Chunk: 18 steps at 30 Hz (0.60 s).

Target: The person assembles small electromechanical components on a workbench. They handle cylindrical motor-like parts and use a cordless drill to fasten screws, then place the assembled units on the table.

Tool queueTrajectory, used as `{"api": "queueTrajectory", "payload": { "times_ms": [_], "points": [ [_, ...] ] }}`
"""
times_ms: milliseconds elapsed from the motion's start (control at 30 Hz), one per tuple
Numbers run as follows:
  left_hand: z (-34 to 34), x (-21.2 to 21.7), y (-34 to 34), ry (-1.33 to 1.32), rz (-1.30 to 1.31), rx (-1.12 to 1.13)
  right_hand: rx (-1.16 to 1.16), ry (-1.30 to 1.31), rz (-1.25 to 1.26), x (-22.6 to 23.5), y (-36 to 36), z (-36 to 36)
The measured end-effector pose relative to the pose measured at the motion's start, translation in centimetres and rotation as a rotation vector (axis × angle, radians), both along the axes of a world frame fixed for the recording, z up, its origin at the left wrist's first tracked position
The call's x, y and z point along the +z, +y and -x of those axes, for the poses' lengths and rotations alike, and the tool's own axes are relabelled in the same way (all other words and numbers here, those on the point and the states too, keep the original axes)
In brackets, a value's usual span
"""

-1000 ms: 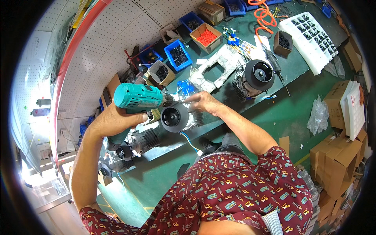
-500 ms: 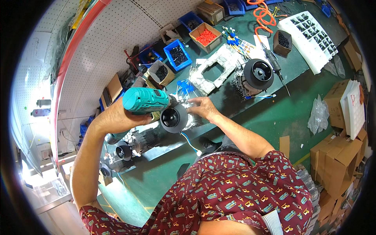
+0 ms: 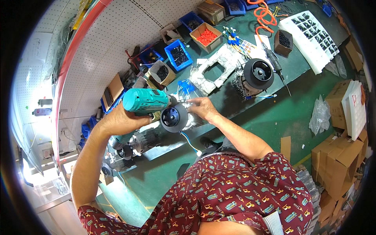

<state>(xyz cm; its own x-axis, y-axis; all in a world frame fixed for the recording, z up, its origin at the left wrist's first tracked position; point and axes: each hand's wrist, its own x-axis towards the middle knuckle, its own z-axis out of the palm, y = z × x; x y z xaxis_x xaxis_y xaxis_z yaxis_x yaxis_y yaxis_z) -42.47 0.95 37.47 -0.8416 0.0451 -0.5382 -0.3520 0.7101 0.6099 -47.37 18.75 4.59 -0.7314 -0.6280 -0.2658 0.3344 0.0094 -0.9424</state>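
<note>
My left hand (image 3: 122,118) is closed round the handle of a teal cordless drill (image 3: 143,101), which lies level with its chuck pointing right. Just past the chuck, my right hand (image 3: 204,108) has its thumb and fingers together at the far side of a motor unit; what they pinch is too small to make out. That unit carries a dark round fan wheel (image 3: 172,117) facing up, directly below the drill's chuck. A white-ended cable (image 3: 190,145) hangs from it over the bench edge. The drill's tip and its contact point are hard to see.
A second motor with fan (image 3: 258,73) stands to the right, beside a pen-shaped power screwdriver (image 3: 273,62) on an orange coiled hose. Further motors (image 3: 143,141) sit at left. Behind are a foam frame (image 3: 219,66), a blue bin (image 3: 178,55) and a box of red parts (image 3: 206,38).
The fan wheel's blades show at a different angle. The drill's lower end has shifted slightly, while my right hand stays almost where it was.
</note>
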Motion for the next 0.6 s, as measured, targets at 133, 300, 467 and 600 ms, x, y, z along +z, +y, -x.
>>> {"api": "queueTrajectory", "payload": {
  "times_ms": [133,300,467,600],
  "points": [
    [0.0,0.1,0.6,-0.004,0.056,-0.028,0.011,0.015,0.000,0.1,0.1,0.0],
    [-0.5,-0.1,0.5,-0.066,0.091,0.016,-0.003,0.001,0.012,-0.1,-0.2,-0.2],
    [-2.1,1.1,0.2,-0.001,-0.072,0.105,-0.068,-0.163,0.070,0.4,0.0,-0.5],
    [-6.8,2.1,-1.7,0.150,-0.007,0.213,-0.171,-0.525,0.264,-0.3,3.1,-0.7]
  ]
}}
